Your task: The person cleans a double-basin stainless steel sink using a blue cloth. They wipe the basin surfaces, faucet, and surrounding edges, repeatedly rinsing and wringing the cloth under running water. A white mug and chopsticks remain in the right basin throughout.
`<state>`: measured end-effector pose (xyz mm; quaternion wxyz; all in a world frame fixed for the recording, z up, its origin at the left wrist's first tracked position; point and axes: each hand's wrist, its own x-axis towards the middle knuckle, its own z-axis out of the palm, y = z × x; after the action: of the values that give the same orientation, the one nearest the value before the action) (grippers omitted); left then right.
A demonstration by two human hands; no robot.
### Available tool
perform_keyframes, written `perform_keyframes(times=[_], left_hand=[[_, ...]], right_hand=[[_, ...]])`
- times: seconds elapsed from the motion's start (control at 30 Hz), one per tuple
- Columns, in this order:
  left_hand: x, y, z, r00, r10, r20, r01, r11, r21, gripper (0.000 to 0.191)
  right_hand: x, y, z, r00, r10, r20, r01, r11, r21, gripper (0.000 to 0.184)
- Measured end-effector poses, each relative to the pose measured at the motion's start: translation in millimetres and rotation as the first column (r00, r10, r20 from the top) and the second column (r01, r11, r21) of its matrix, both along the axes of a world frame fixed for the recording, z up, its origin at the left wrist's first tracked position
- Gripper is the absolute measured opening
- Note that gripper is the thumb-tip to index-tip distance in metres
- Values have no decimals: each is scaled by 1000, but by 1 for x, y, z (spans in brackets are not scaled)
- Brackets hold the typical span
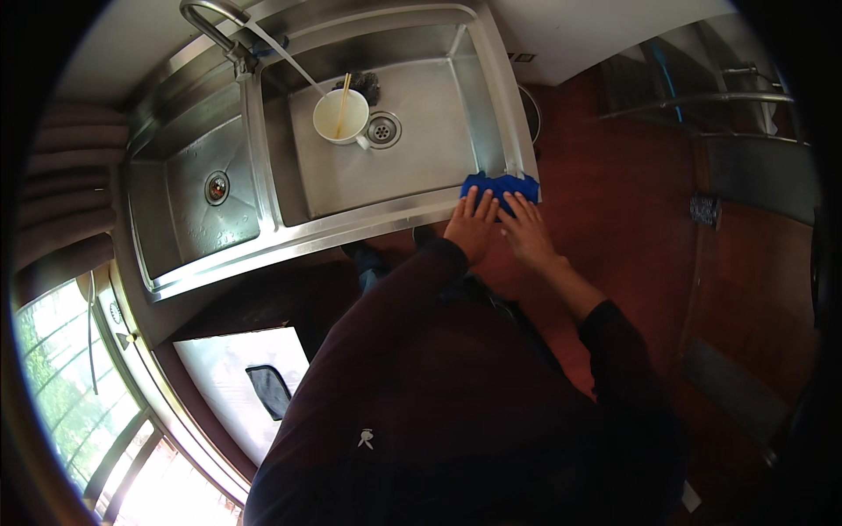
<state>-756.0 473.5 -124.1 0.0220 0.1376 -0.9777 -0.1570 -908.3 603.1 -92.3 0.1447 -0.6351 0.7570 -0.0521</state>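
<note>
A blue cloth (500, 187) lies over the near right corner of a stainless steel double sink (368, 220). Both hands press on it with fingers spread: my left hand (472, 227) on its left part, my right hand (526, 230) on its right part. Neither hand is closed around the cloth. In the larger basin a white mug (358, 121) stands beside the drain strainer (383, 130), with wooden chopsticks (343, 98) leaning in it. Water runs from the faucet (217, 26) towards the mug. Behind the mug lies a dark scouring pad (366, 87).
The smaller basin (214, 151) with its own drain is at the left. A window (72, 375) and a white panel (243, 375) are at the lower left. To the right are a reddish floor (631, 230) and a metal rack (697, 102) by the wall.
</note>
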Motion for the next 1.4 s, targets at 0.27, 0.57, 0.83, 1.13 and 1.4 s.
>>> perform_keyframes(times=[0.27,0.57,0.83,1.13,1.4], left_hand=[[3,-2,-3,999,-34,10,34,999,27,68],[182,-68,46,940,205,273,-225,973,46,105],[294,-111,76,774,494,397,-545,838,19,112],[194,-79,56,927,281,249,-328,928,174,101],[56,-23,7,999,-31,40,34,997,-66,80]], right_hand=[[4,-13,0,982,-147,121,154,986,-58,53],[155,-115,-3,919,185,348,-115,971,-212,53],[262,-192,-6,874,404,272,-327,900,-287,55],[166,-125,-6,953,200,227,-129,947,-295,51],[42,-16,-13,998,-46,-49,41,996,-85,76]])
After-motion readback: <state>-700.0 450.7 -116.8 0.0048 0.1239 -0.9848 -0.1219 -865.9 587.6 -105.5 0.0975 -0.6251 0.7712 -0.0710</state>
